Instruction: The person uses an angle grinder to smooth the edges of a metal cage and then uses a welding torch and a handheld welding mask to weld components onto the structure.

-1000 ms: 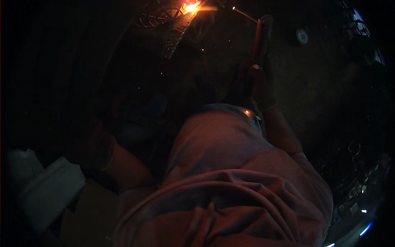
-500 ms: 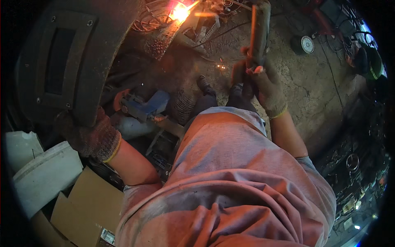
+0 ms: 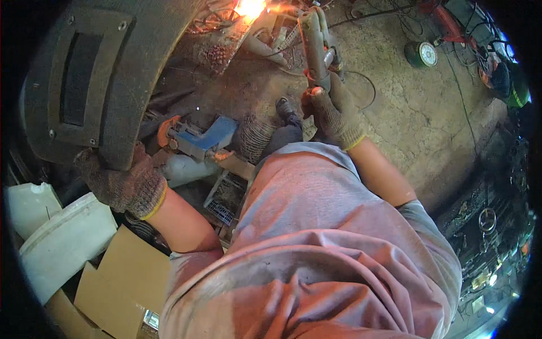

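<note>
My left hand (image 3: 124, 183), in a knitted work glove with a yellow cuff, is closed on the lower edge of a dark welding shield (image 3: 121, 96). The shield has a framed rectangular window and stands at the upper left. My right hand (image 3: 337, 113), gloved alike, grips a grey welding electrode holder (image 3: 312, 48) in front of me. Its upper end points away, just right of a blazing bright spot (image 3: 250, 7) at the top edge. An orange-lit streak lies between the two; glare hides its detail. Beside the glow is a rough brown workpiece (image 3: 217, 55).
A blue-and-orange machine (image 3: 212, 137) and a coil of wire (image 3: 257, 138) stand left of my legs. Cardboard (image 3: 116, 277) and white curved panels (image 3: 70, 237) lie at lower left. A round dial (image 3: 427, 54) and a cable (image 3: 457, 96) are on the floor at right.
My right hand has moved left with the electrode holder, bringing its end nearer the bright spot. The surroundings look brighter. My left hand and the shield have hardly shifted.
</note>
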`<state>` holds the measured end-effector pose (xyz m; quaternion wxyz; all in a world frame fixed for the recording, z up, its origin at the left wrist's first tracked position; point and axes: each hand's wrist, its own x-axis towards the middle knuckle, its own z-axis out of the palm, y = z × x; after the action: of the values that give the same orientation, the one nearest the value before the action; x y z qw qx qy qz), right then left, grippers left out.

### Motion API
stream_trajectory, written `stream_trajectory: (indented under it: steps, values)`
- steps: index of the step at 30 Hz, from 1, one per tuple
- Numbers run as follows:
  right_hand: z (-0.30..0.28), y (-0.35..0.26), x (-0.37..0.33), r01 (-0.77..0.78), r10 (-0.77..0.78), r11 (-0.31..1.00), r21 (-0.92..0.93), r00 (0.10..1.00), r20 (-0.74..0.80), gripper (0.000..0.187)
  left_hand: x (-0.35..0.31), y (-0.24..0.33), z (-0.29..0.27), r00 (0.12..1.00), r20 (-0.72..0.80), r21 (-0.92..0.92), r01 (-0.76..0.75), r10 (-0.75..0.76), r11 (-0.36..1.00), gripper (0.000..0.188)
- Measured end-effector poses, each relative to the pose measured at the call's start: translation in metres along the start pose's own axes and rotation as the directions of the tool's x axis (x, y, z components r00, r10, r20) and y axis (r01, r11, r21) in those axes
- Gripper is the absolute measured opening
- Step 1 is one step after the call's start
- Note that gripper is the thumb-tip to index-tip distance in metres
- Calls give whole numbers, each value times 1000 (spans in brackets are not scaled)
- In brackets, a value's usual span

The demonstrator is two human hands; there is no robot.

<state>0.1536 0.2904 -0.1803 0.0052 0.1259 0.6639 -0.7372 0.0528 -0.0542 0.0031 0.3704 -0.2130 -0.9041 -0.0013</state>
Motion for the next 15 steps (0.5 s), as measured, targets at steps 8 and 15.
stream_trajectory:
  steps: [8, 15]
  values:
    - [33, 13, -2, 147, -209, 850, -507, 975, -68, 63, 17, 5, 14, 978, -29, 364, -184, 209, 913, 42]
    - [51, 16, 6, 94, -305, 665, -741, 940, -154, 76, 3, -49, 35, 971, -102, 214, -192, 218, 958, 47]
